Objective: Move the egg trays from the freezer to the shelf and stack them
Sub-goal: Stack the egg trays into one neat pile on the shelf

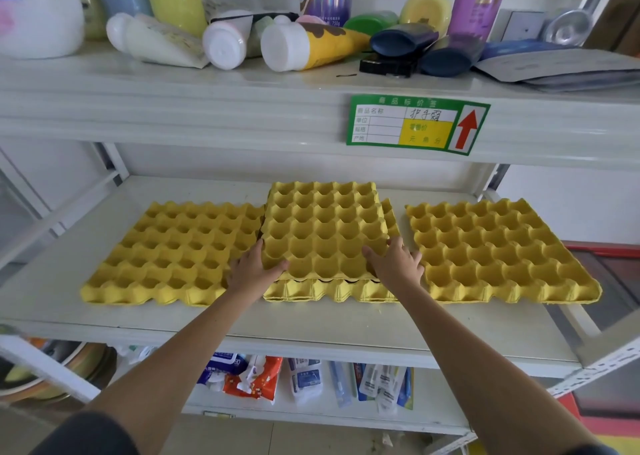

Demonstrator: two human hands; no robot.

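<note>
While both hands (254,267) grip it, top tray (322,227) sits between.

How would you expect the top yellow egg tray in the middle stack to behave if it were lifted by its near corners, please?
The top egg tray looks like thin moulded pulp, so probably light. Its cupped grid should keep it fairly stiff, though the edges may bend where the left hand and right hand grip. Its matt surface seems unlikely to slip.
</note>
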